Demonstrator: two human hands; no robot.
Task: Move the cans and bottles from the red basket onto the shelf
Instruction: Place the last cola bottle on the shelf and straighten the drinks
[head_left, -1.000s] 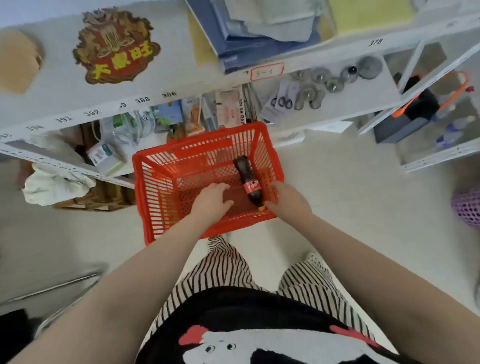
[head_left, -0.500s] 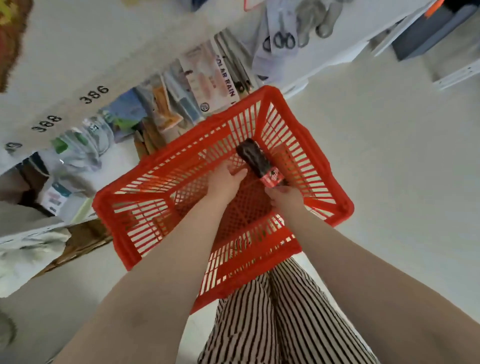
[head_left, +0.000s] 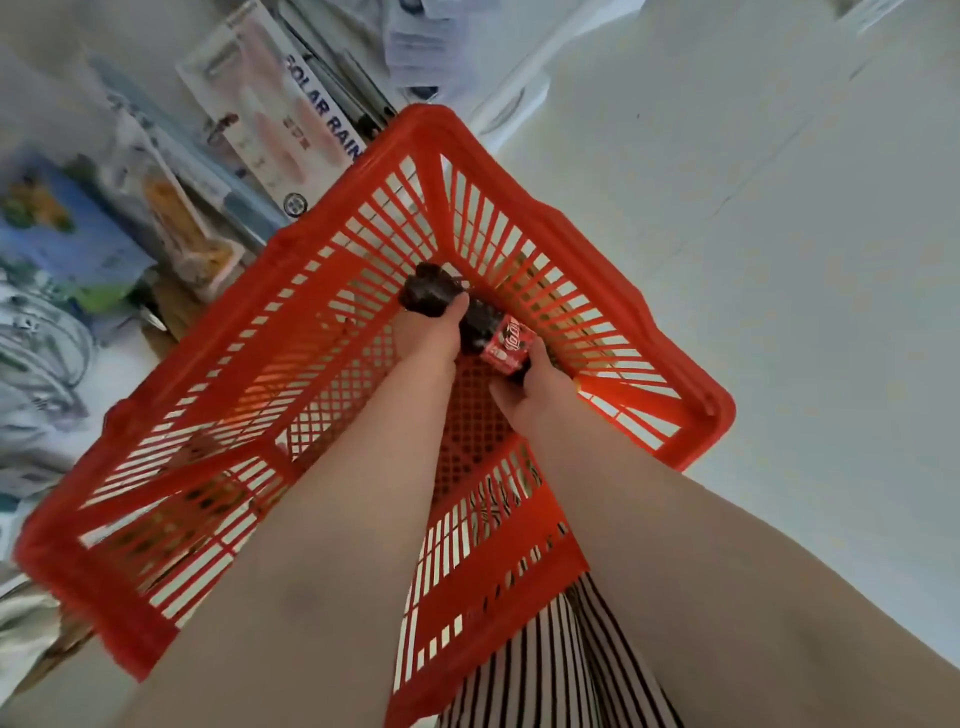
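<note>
The left hand (head_left: 428, 332) has its fingers curled round the base end of a dark cola bottle (head_left: 470, 322), thumb pressed against the side. The right hand (head_left: 535, 389) wraps the neck end just below the red label; its fingertips are hidden under the bottle, so how firm that hold is cannot be told. The bottle lies on its side, low inside the red basket (head_left: 691, 395), near the far right corner, and seems to rest on or just above the mesh floor.

The chief risk, as I judge it, is a slip: a smooth, rounded bottle held at both ends may roll out of the hands if one lets go early, and fall back into the basket. Lifting it at a slant could knock it on the basket's rim. The shelf (head_left: 519, 104) beyond is crowded with packets (head_left: 275, 119) that lean close to the basket, so a careless swing upward might dislodge them.
</note>
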